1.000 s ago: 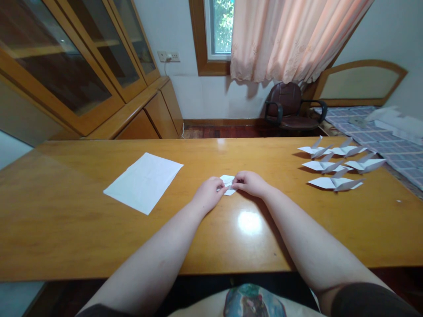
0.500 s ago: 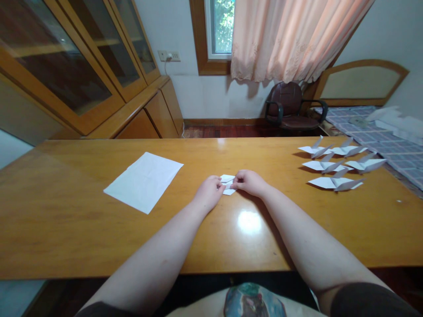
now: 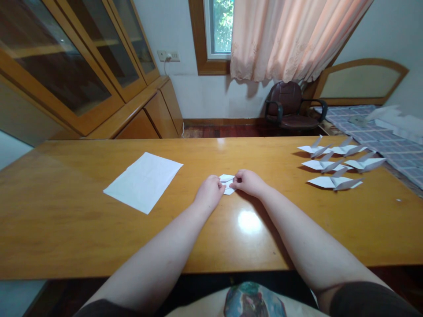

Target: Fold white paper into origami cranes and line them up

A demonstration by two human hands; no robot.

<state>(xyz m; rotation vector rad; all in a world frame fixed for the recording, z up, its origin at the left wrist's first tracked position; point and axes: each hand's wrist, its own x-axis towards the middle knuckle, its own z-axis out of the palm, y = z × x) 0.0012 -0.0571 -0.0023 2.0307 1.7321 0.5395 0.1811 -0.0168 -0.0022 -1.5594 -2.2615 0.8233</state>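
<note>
A small folded piece of white paper lies on the wooden table between my hands, its layers partly hidden by my fingers. My left hand pinches its left side, with the fingers closed. On the opposite side, my right hand grips the paper's right edge between thumb and fingers. To the left lies a flat white sheet of paper, set at an angle. Several folded paper cranes with spread wings stand grouped on the right of the table.
The wooden table spans the view. Beyond its far edge are a glass-door cabinet at left, a dark red armchair and a bed at right. A tiny white scrap lies near the right end.
Both hands stay on the folded paper with only slight finger movement. The flat sheet and the cranes keep their places.
</note>
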